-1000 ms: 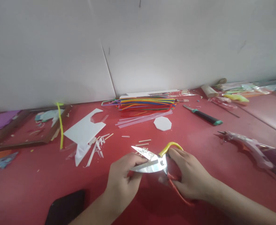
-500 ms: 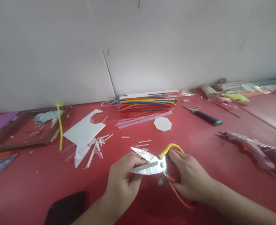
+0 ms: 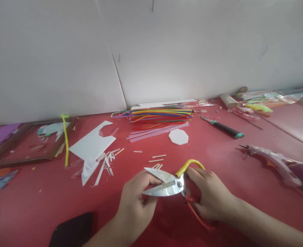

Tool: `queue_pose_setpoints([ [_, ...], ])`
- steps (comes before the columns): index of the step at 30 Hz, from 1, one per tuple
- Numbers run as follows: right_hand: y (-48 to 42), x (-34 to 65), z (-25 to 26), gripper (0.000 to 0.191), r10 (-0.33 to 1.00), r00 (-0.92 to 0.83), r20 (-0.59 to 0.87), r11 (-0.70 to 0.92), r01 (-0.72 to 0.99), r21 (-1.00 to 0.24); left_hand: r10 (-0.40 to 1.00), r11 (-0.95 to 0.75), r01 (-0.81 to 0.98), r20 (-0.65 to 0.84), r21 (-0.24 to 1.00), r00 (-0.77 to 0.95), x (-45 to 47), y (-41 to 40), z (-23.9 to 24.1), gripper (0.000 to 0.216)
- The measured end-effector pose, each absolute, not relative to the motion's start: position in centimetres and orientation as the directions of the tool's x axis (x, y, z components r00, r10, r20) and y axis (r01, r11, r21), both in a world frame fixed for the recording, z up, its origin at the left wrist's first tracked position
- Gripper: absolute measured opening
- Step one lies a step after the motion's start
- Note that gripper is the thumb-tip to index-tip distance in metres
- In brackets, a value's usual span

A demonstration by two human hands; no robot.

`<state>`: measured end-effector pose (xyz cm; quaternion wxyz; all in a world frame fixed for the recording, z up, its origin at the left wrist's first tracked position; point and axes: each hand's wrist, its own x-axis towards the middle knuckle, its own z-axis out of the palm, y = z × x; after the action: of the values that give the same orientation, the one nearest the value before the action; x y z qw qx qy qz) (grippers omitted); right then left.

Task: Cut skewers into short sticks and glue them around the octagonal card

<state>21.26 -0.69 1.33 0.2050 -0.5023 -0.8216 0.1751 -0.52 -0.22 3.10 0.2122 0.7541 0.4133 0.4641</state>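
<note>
My right hand (image 3: 210,199) grips a pair of scissors (image 3: 167,183) by its yellow and red handles, the steel blades parted and pointing left. My left hand (image 3: 136,202) is pinched closed at the blades, fingertips between them; what it pinches is too small to make out. Short wooden stick pieces (image 3: 156,160) lie on the red table (image 3: 38,206) just beyond the blades.
A stack of coloured straws (image 3: 161,115) lies by the white wall, with a white octagon piece (image 3: 178,136) in front. White foam sheet (image 3: 92,144) and offcuts at left, a utility knife (image 3: 223,127), a glue gun (image 3: 272,159) at right, a dark phone (image 3: 73,231) near me.
Both hands and the scissors have drifted slightly down and right in view; the blades have closed a little. Nothing else on the table has moved.
</note>
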Motion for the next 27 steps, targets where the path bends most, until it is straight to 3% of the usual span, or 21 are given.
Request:
queue_pose_setpoints([
  [10, 0.0, 21.7, 1.3, 0.012, 0.899, -0.417, 0.131, 0.428, 0.78, -0.456, 0.838, -0.545, 0.347, 0.487, 0.763, 0.246, -0.7, 0.2, 2.8, 0.022],
  [20, 0.5, 22.3, 1.6, 0.022, 0.877, -0.476, 0.074, 0.456, 0.771, -0.444, 0.862, -0.307, 0.164, 0.201, 0.937, 0.465, -0.7, 0.9, 2.6, 0.025],
  [27, 0.1, 22.2, 2.1, 0.017, 0.872, -0.478, 0.103, 0.466, 0.749, -0.472, 0.869, -0.354, 0.135, 0.272, 0.925, 0.414, -0.7, 0.7, 2.7, 0.026],
])
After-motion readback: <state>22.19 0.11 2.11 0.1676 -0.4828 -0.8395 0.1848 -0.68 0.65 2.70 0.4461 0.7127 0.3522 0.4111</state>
